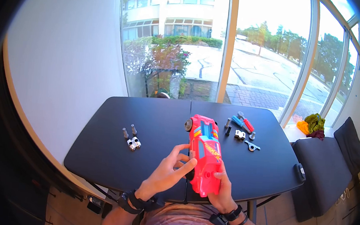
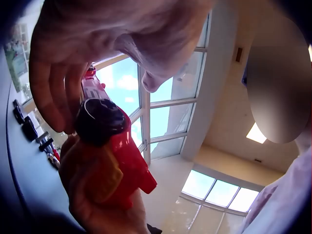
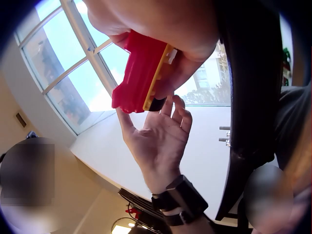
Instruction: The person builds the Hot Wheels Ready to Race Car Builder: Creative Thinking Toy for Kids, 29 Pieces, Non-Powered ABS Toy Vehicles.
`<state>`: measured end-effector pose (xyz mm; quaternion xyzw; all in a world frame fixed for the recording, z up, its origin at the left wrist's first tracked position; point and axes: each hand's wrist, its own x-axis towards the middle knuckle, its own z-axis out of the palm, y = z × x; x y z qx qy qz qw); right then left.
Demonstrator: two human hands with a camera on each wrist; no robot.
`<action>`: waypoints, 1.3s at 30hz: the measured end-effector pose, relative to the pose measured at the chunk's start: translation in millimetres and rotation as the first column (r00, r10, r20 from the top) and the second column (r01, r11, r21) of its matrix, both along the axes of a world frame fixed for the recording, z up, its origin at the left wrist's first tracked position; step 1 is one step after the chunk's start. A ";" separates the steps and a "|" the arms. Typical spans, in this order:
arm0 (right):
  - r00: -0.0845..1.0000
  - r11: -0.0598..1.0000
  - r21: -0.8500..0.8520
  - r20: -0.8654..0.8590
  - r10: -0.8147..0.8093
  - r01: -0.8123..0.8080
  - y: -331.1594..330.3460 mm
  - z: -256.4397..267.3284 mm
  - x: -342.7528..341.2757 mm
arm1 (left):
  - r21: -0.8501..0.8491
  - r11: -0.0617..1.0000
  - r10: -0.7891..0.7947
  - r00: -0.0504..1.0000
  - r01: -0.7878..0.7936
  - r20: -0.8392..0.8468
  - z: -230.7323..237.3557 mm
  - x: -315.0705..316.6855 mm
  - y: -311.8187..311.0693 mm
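A red toy car (image 1: pixel 205 150) with blue windows and yellow trim is held up over the near side of the black table, nose pointing away. My right hand (image 1: pixel 223 188) grips it at the rear right, thumb on the back end. Beside its left flank is my left hand (image 1: pixel 169 171), fingers loosely bent and thumb near the black rear wheel (image 2: pixel 102 122). The right wrist view shows the left palm (image 3: pixel 158 141) facing the car with fingers apart. A grey wheel (image 1: pixel 188 124) sticks out at the front left. The car's underside shows yellow (image 3: pixel 158 78).
On the table's (image 1: pixel 154 110) left lie a silver engine-like piece (image 1: pixel 134 143) and two grey bolts (image 1: pixel 125 132). At right are blue and red-handled tools (image 1: pixel 240 123), a white piece (image 1: pixel 240 135), a grey wrench-like part (image 1: pixel 252 146) and more bolts. A dark chair (image 1: pixel 319 166) stands beyond.
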<state>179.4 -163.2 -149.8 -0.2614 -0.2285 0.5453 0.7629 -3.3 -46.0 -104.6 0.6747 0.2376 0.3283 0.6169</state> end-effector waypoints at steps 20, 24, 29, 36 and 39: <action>-0.276 0.985 0.146 0.954 -0.115 0.096 78.2 84.8 93.3 | -0.629 0.760 0.265 0.804 0.166 0.532 -42.3 -9.4 -9.5; -0.504 0.969 0.226 0.852 -0.145 0.103 138.2 27.4 133.3 | -0.618 0.757 0.229 0.801 0.210 0.553 -44.1 -12.8 -8.6; -0.598 0.987 0.079 0.801 0.022 0.143 153.1 3.9 141.5 | -0.608 0.760 0.220 0.790 0.230 0.573 -48.8 -13.8 -8.9; -0.305 0.992 0.057 0.952 -0.020 0.114 109.2 48.9 105.9 | -0.602 0.768 0.235 0.778 0.218 0.582 -47.3 -12.8 -10.1; 0.126 0.996 0.083 0.988 -0.087 0.032 58.9 84.9 58.0 | -0.584 0.784 0.236 0.769 0.211 0.595 -48.1 -12.8 -11.9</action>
